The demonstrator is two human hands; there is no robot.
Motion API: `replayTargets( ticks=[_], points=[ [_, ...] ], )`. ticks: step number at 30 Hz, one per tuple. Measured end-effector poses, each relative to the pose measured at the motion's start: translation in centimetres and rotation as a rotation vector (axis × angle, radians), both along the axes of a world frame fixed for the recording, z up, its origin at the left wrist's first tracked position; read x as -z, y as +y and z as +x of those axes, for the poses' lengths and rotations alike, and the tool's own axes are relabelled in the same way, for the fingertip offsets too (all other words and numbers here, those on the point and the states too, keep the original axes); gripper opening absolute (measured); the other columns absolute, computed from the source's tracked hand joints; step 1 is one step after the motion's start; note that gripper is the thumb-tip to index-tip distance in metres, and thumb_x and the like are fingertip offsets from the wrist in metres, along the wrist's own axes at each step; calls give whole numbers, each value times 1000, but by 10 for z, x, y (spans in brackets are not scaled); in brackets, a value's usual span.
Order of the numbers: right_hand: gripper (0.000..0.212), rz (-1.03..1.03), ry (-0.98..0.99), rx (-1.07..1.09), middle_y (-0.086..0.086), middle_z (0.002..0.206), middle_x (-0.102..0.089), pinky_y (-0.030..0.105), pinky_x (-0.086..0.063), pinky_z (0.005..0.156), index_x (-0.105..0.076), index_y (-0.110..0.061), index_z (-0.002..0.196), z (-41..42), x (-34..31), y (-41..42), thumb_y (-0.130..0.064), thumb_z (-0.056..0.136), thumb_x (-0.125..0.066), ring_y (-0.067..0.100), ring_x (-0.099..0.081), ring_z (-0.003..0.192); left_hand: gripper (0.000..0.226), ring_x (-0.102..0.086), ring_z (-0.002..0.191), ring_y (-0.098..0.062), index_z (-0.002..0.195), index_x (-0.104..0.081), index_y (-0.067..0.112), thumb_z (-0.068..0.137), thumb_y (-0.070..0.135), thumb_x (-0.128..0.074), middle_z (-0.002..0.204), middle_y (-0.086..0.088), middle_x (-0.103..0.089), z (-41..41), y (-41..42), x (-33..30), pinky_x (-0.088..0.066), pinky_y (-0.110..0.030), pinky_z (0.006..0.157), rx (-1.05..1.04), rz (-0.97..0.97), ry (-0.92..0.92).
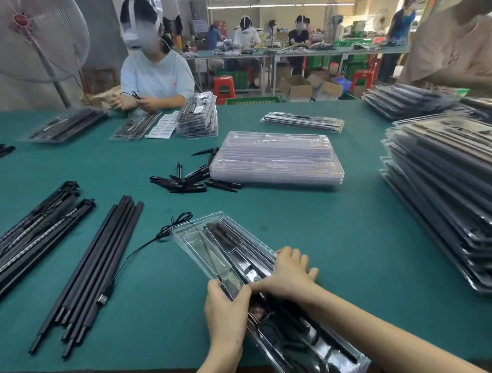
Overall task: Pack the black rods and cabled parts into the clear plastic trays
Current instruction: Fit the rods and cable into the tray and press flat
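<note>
From the head camera, a clear plastic tray (237,255) lies slantwise at lower centre of the frame on the green table (349,240), its near end running past the table edge towards the bottom right, where glare and blur make the contents hard to read. Dark rods and a black cable can be made out inside it, but which compartment each sits in cannot be told. The left hand (226,311) grips the tray's left rim, thumb on top, fingers curled under and hidden. The right hand (287,274) lies across the tray's middle with fingers bent down over it; the fingertips are hidden, so whether they pinch a part or only press cannot be told.

A black cable (142,247) trails from the tray's far left corner across the table to a small plug beside a bundle of black rods (97,265) at lower left. Further left lie cabled parts (34,232), cut off by the frame edge. At centre, short black pieces (189,181) are scattered just beside a stack of empty trays (276,159). Filled trays (445,199) are piled at the right edge, partly out of frame. At upper left a seated person (156,71) faces the table; the item in their hands is too small to identify.
</note>
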State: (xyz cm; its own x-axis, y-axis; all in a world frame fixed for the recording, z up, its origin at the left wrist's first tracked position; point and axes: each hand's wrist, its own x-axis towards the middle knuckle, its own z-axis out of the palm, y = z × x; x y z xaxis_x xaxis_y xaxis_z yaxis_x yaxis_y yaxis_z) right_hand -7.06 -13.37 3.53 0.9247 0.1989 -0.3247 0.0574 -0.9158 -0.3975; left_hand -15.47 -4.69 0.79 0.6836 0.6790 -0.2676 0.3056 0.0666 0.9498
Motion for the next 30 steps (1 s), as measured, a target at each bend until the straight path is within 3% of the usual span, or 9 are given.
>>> replayTargets(
  ticks=[5, 8, 10, 15, 20, 22, 24, 26, 30],
  points=[
    [113, 121, 116, 11, 0, 138, -30, 39, -28, 101, -29, -17, 137, -12, 5, -21, -82, 52, -65, 20, -27, 132, 60, -64, 84, -33, 97, -57, 9, 49, 44, -70, 89, -13, -67, -13, 21, -5, -50, -44, 80, 194, -47, 38],
    [110, 104, 117, 0, -1, 138, -31, 36, -30, 100, -28, -17, 136, -16, 4, -36, -75, 53, -72, 20, -29, 131, 50, -68, 65, -24, 87, -64, 6, 69, 52, -75, 64, -2, -65, -13, 36, -9, -57, -39, 65, 317, -28, 121],
    [105, 80, 95, -6, -1, 135, -31, 35, -31, 100, -29, -18, 134, -17, 3, -43, -73, 56, -73, 19, -29, 130, 56, -66, 51, -23, 84, -63, 2, 81, 57, -61, 61, -5, -63, -8, 46, -16, -55, -30, 52, 378, -27, 181],
    [104, 77, 47, -8, -1, 137, -29, 36, -30, 102, -25, -18, 136, -16, 3, -44, -71, 59, -73, 20, -28, 131, 55, -66, 46, -22, 69, -59, 6, 89, 57, -50, 60, -2, -68, 13, 63, -20, -51, -26, 56, 391, 241, 223],
    [127, 103, 69, -144, 2, 149, -12, 48, -23, 111, -3, -23, 149, 2, -13, -39, -64, 56, -80, 24, -16, 140, 50, -62, 41, -14, 83, -54, 18, 80, 68, -52, 63, 1, -69, 28, 80, -17, -50, -27, 60, 363, 483, 321],
    [121, 125, 74, -202, 7, 152, -11, 52, -20, 114, -6, -25, 150, 20, -28, -29, -66, 60, -76, 28, -15, 141, 50, -64, 46, -14, 89, -53, 23, 79, 72, -49, 74, 2, -68, 44, 94, -26, -53, -28, 64, 317, 491, 308],
    [104, 196, 26, -217, 9, 151, -20, 53, -22, 114, -17, -25, 149, 40, -41, -11, -68, 69, -68, 30, -20, 139, 51, -67, 55, -19, 92, -53, 19, 83, 69, -48, 80, -2, -68, 64, 104, -32, -54, -30, 67, 315, 422, 303],
    [84, 225, -57, -255, 10, 147, -31, 52, -26, 112, -30, -25, 145, 61, -48, 15, -65, 78, -60, 29, -27, 136, 49, -64, 53, -21, 88, -56, 12, 88, 60, -50, 82, -6, -65, 82, 109, -32, -48, -26, 56, 309, 325, 269],
    [59, 159, -138, -384, 6, 146, -38, 52, -24, 111, -44, -26, 138, 95, -41, 63, -58, 89, -51, 27, -25, 137, 30, -48, 46, -20, 63, -50, 10, 90, 18, -57, 67, -8, -53, 100, 113, -20, -36, -20, 41, 272, 183, 167]
  ],
)
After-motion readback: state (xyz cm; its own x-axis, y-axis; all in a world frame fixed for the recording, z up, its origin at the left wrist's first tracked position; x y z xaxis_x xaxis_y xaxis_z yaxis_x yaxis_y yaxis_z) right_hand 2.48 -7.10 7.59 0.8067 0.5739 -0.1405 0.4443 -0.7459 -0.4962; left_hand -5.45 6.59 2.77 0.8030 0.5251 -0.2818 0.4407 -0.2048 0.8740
